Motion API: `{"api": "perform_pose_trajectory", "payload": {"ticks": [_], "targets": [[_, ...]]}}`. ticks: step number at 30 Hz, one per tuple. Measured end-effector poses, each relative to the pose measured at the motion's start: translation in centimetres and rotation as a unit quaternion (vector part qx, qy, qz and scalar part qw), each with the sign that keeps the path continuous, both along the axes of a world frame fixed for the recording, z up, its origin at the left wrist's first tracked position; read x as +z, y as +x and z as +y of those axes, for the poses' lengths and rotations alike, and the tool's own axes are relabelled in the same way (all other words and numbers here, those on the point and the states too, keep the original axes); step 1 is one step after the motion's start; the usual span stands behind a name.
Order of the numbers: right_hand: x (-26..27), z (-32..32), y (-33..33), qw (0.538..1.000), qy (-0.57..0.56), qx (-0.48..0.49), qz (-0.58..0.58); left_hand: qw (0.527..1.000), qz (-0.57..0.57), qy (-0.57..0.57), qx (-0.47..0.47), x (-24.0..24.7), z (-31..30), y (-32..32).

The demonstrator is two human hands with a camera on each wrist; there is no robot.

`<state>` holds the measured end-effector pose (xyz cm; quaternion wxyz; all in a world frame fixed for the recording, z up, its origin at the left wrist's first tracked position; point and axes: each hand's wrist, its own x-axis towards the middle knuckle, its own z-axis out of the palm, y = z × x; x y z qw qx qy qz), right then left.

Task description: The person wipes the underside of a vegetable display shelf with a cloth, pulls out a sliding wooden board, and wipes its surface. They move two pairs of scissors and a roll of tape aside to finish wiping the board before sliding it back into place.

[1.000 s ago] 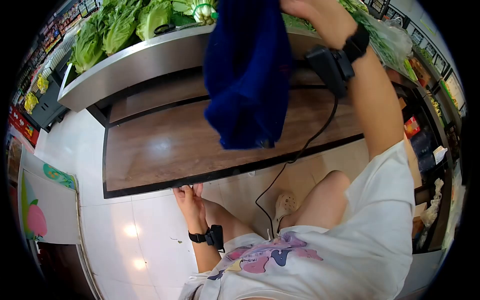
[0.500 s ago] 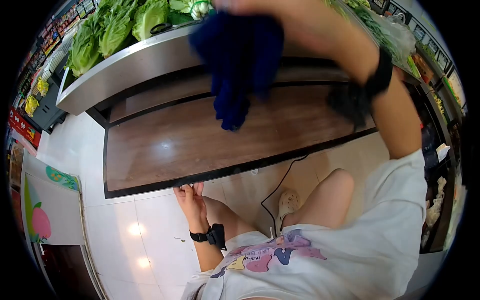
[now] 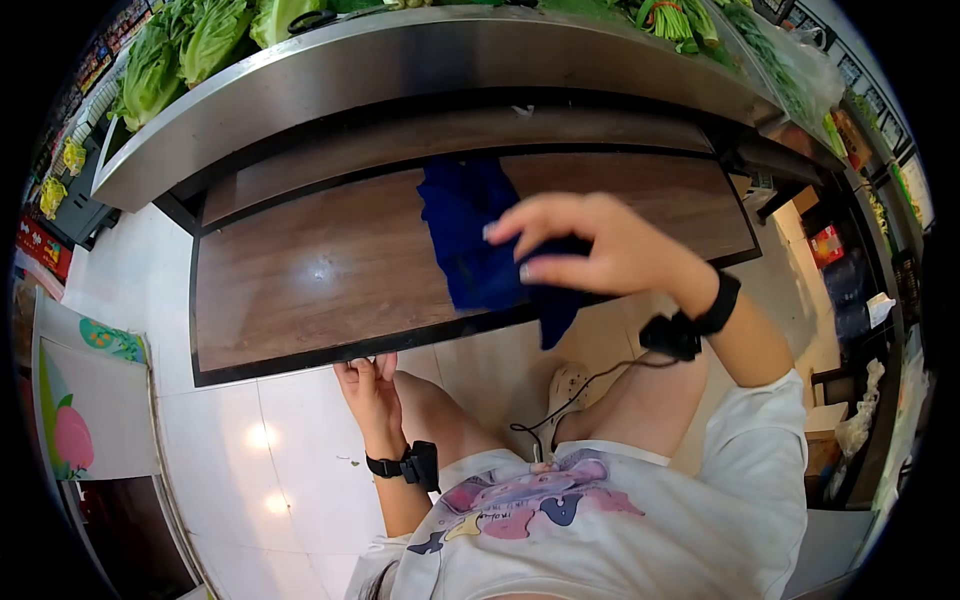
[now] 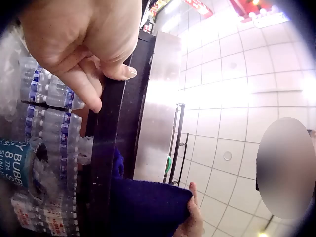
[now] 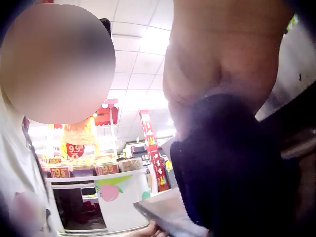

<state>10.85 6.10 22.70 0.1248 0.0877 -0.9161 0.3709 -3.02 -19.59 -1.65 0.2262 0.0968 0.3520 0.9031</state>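
A dark blue cloth (image 3: 470, 230) is spread over the middle of the wood-grain shelf (image 3: 320, 240), one corner hanging past its black front edge. My right hand (image 3: 600, 245) is over the cloth's right part, thumb and forefinger apart and bent. In the left wrist view the raised cloth (image 4: 148, 205) reaches up to the right hand's fingers (image 4: 193, 217); in the right wrist view the cloth (image 5: 227, 168) hangs beneath that hand, its gripping fingers hidden. With thumb and fingers, my left hand (image 3: 370, 400) grips the shelf's front edge, also seen in the left wrist view.
Above the shelf runs a stainless steel counter (image 3: 400, 70) with leafy greens (image 3: 155, 75) on it. A black cable (image 3: 590, 380) trails from the right wrist camera across the lap. Packed bottles (image 4: 49, 128) show beside the shelf in the left wrist view. A stand with a peach picture (image 3: 75, 440) is at the left.
My right hand has come down from near the counter towards the shelf's front, and the bunched hanging cloth now lies spread over the shelf. My left hand stays at the edge.
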Motion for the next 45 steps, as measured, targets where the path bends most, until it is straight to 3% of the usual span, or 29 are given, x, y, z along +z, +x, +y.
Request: {"api": "perform_pose_trajectory", "payload": {"ticks": [1, 3, 5, 7, 8, 11, 13, 15, 17, 18, 22, 25, 27, 28, 29, 31, 32, 36, 39, 41, 45], "targets": [[0.6, 0.7, -0.9, 0.999, 0.008, -0.005, 0.049, 1.0, 0.005, 0.007, -0.002, -0.1, 0.0, -0.1], [2.3, 1.2, -3.5, 0.971, -0.228, -0.067, 0.029, 1.0, 0.0, 0.007, 0.001, -0.2, -0.1, -0.1], [0.7, 3.2, -7.6, 0.973, -0.181, -0.105, 0.098, 1.0, -0.004, 0.005, 0.002, 0.1, -0.1, 0.0], [-2.1, 6.0, -10.0, 0.973, 0.103, -0.205, 0.0, 1.0, -0.004, 0.006, 0.002, 0.7, 0.1, 0.2], [-3.1, 6.2, -10.2, 0.897, 0.341, -0.28, 0.023, 1.0, -0.013, -0.008, 0.01, 0.7, 0.1, 0.2], [-3.4, 5.7, -8.3, 0.881, 0.343, -0.279, 0.171, 0.999, -0.03, -0.025, 0.024, 0.4, 0.1, 0.0], [-2.7, 3.4, -5.6, 0.947, 0.22, -0.227, 0.057, 0.999, -0.029, -0.018, 0.015, 0.5, 0.0, 0.3], [-4.8, 1.9, -3.7, 0.959, 0.258, -0.121, 0.009, 1.0, -0.017, -0.01, 0.013, 0.1, 0.0, 0.2], [-7.1, 1.6, -3.4, 0.931, 0.352, -0.086, -0.051, 1.0, -0.011, -0.002, 0.006, -0.2, -0.2, 0.2], [-8.2, 2.3, -4.0, 0.934, 0.338, -0.077, -0.087, 1.0, -0.009, 0.004, 0.003, -0.4, -0.2, 0.1], [-10.0, 4.0, -7.3, 0.928, 0.359, -0.102, 0.017, 1.0, -0.022, -0.007, 0.01, 0.5, 0.0, 0.2], [-7.5, 5.1, -9.2, 0.966, 0.138, -0.195, -0.102, 1.0, -0.006, 0.004, 0.003, -0.1, -0.2, 0.1], [-7.0, 8.2, -9.5, 0.971, -0.065, -0.198, -0.117, 1.0, -0.009, 0.001, 0.001, -0.3, -0.2, 0.1], [-6.4, 7.8, -9.1, 0.927, -0.345, -0.134, -0.058, 1.0, -0.011, 0.002, 0.001, -0.4, -0.2, 0.0], [-5.1, 7.8, -7.5, 0.853, -0.495, -0.145, -0.084, 1.0, -0.012, 0.001, 0.005, -0.3, -0.2, 0.0], [-3.9, 8.0, -5.7, 0.793, -0.583, -0.15, -0.094, 1.0, -0.016, 0.001, 0.008, -0.1, -0.1, 0.1], [-4.6, 9.5, -4.9, 0.748, -0.651, -0.083, -0.096, 1.0, -0.012, 0.007, 0.006, -0.2, -0.1, 0.1], [-5.0, 10.0, -2.3, 0.859, -0.512, -0.023, -0.021, 1.0, -0.018, 0.016, 0.01, 0.3, 0.1, 0.2], [-4.9, 10.8, -2.1, 0.872, -0.477, -0.105, -0.041, 0.999, -0.031, 0.015, 0.015, 0.3, 0.0, 0.2], [-4.1, 10.6, -1.5, 0.902, -0.413, -0.119, 0.04, 0.999, -0.032, 0.014, 0.014, 0.3, 0.0, 0.1], [-0.8, 11.6, 0.7, 0.891, -0.407, -0.173, 0.101, 0.999, -0.029, 0.012, 0.013, 0.1, -0.1, 0.1]]}}
